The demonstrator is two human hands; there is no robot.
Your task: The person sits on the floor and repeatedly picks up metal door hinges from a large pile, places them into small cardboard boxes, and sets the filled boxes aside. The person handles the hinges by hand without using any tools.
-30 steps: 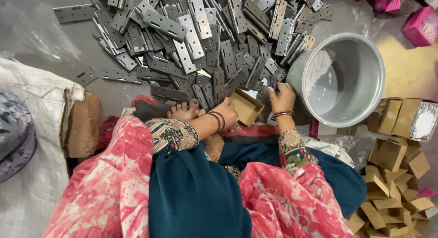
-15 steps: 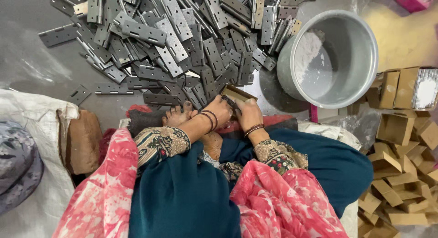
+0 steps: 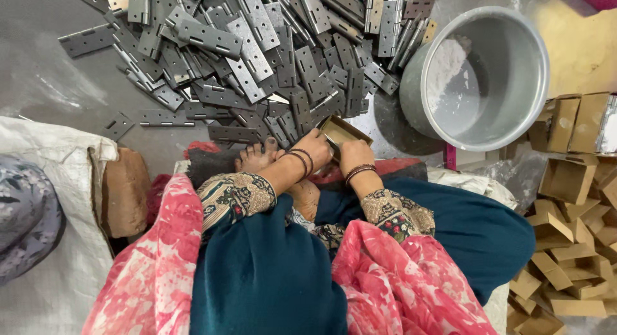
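Both hands, left (image 3: 316,149) and right (image 3: 355,156), were closed on a small open box (image 3: 342,131) at the hinge pile's (image 3: 257,59) near edge on the floor. Advisable: keep box level, mouth upward, beside the pot (image 3: 479,75).

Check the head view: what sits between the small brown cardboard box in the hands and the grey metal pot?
In the head view, only bare grey floor separates the small brown cardboard box from the grey metal pot; the grey metal hinges lie further left.
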